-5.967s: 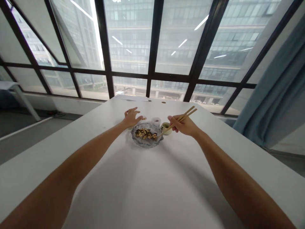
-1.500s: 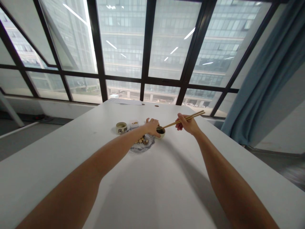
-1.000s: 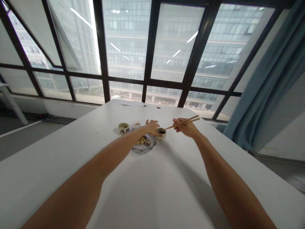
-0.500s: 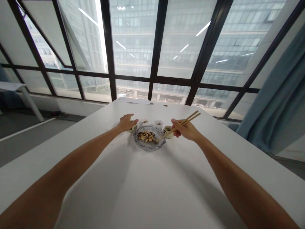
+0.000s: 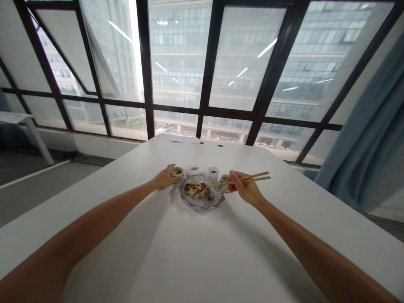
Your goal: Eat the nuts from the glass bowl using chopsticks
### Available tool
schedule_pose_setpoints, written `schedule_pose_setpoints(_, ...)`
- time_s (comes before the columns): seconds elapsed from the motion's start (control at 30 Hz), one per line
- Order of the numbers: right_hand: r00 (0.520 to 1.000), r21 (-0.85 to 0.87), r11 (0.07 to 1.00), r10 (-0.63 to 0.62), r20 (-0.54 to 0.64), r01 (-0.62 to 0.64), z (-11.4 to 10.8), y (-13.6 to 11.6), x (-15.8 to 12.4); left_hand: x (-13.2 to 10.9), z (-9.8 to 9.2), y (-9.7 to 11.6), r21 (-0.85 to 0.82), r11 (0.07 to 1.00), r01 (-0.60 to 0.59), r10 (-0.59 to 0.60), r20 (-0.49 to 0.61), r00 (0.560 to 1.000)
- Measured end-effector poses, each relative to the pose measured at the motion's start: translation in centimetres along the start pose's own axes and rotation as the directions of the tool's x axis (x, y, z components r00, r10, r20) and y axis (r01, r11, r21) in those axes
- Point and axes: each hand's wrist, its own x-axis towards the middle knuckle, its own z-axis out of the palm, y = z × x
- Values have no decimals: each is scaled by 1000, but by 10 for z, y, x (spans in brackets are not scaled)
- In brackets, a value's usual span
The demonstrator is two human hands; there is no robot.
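Observation:
A glass dish (image 5: 202, 203) with mixed nuts and dark bits sits on the white table (image 5: 195, 252). My right hand (image 5: 244, 188) grips a pair of wooden chopsticks (image 5: 249, 179), whose tips reach over the dish. My left hand (image 5: 164, 179) is wrapped around a small ceramic cup (image 5: 176, 171) at the dish's far left. Two small white containers (image 5: 203, 170) stand behind the dish. Another small cup (image 5: 224, 179) sits at the far right, partly hidden by my right hand.
Sheets of paper (image 5: 178, 139) lie at the table's far edge, near a small round hole (image 5: 220, 145). Big black-framed windows (image 5: 205, 71) rise behind. A blue curtain (image 5: 372, 139) hangs at the right. Another white table (image 5: 15, 120) stands far left.
My left hand moved from the right cup back to the left cup and closed around it. The chopsticks levelled out, with their tips now over the dish.

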Motion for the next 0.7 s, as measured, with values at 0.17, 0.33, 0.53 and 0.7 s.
schedule_pose_setpoints(0.17, 991, -200, 974, -91, 98, 109, -2, 0, -10, -7, 1, -1, -45, 997, -66, 66, 6, 998)
schedule_pose_setpoints(0.33, 983, -279, 944, -153, 101, 175, 2, -2, -17, -10, 5, -3, -64, 994, -85, 84, -32, 996)
schedule_pose_setpoints(0.53, 996, -192, 978, -88, -24, 82, 11, 8, -23, -8, 10, -10, -69, 991, -111, 107, -55, 993)
schedule_pose_setpoints(0.7, 999, -191, 981, -47, -26, 41, 10, 22, -23, -10, 10, -7, -60, 992, -111, 107, -59, 992)
